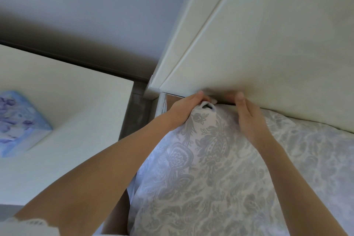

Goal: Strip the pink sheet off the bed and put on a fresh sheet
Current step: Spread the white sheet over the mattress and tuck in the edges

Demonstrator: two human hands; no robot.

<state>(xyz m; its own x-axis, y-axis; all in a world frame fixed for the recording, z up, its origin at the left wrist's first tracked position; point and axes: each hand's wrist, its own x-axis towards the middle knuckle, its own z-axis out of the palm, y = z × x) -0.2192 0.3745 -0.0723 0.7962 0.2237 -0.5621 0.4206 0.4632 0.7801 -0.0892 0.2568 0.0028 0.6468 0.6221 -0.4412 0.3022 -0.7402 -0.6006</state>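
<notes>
Fitting the fresh sheet [210,168] over the head corner of the bed [161,104] looks like the step in hand. No pink sheet shows anywhere, so I judge the stripping done and the task in its second half. The grey-and-white patterned sheet already covers the bed surface from the bottom of the view up to the white headboard [258,44]. Its corner is bunched into a peak right at the join with the headboard. The left hand [183,110] grips that peak, with its fingers [199,96] curled over the gathered cloth where a small loop of hem pokes out. The right hand [249,119] lies flat on the sheet just beside it. Its fingers are straight and close together with the thumb raised, and their tips are blurred against the foot of the headboard. The next move probably calls for drawing the bunched corner down over the bed's edge and pushing the slack into the gap. A bedside cabinet [76,101] with 1 blue floral box [21,122] stands to the left.
</notes>
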